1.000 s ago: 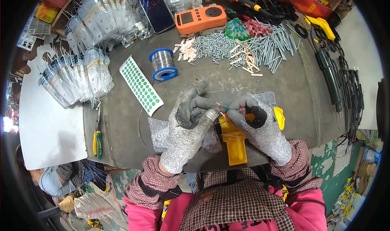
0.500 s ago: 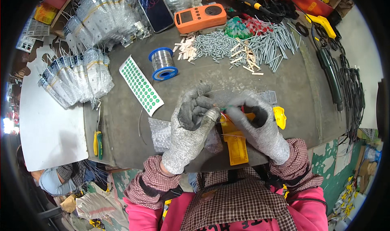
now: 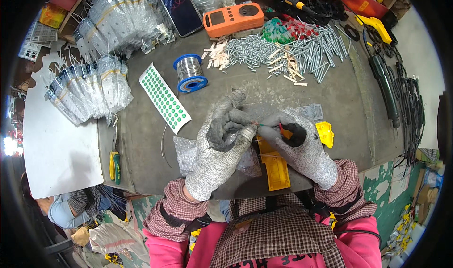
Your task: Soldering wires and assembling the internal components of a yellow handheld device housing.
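Head view, knit-gloved left hand (image 3: 219,143), right hand (image 3: 299,143), yellow plastic housing (image 3: 273,166)

Grey desk (image 3: 141,136), pretty crowded. Far edge has an orange meter (image 3: 233,17) beside a dark phone (image 3: 181,9). In front of those sits a big heap of silver screws (image 3: 288,51) with pale little plugs mixed in. Left of that heap – a blue spool of solder wire (image 3: 189,73) and a white strip of green dot stickers (image 3: 164,98). Bundles of clear bagged parts (image 3: 89,91) pile up on the left, and a yellow plastic housing (image 3: 273,166) sits at the near edge.
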### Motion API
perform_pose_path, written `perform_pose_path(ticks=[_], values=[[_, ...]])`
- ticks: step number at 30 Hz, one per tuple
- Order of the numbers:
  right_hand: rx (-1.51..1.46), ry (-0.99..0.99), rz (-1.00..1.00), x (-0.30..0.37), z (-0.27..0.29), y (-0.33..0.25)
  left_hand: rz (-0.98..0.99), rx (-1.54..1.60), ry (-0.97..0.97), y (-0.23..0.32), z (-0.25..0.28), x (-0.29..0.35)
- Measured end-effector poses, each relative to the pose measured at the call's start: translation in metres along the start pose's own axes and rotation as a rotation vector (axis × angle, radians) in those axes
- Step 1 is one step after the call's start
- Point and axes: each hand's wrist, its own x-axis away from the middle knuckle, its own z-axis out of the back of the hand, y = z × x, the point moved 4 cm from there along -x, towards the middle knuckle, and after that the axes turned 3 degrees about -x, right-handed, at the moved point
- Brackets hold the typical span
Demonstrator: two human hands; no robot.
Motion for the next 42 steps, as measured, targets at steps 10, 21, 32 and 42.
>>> perform_pose_path(ticks=[10, 21, 32, 42], values=[[0.155, 0.005, 0.176, 0.006, -0.001, 0.005, 0.218, 0.118, 0.085, -0.005, 0.003, -0.002], [0.202, -0.132, 0.223, 0.000, 0.004, -0.008, -0.147, -0.686, -0.486, 0.015, 0.020, -0.014], [0.083, -0.068, 0.167, 0.002, 0.003, -0.002, -0.537, -1.158, -0.467, 0.047, 0.004, -0.024], [0.065, -0.022, 0.162, 0.005, 0.002, -0.001, 0.148, -0.681, -0.444, 0.028, 0.009, -0.019]])
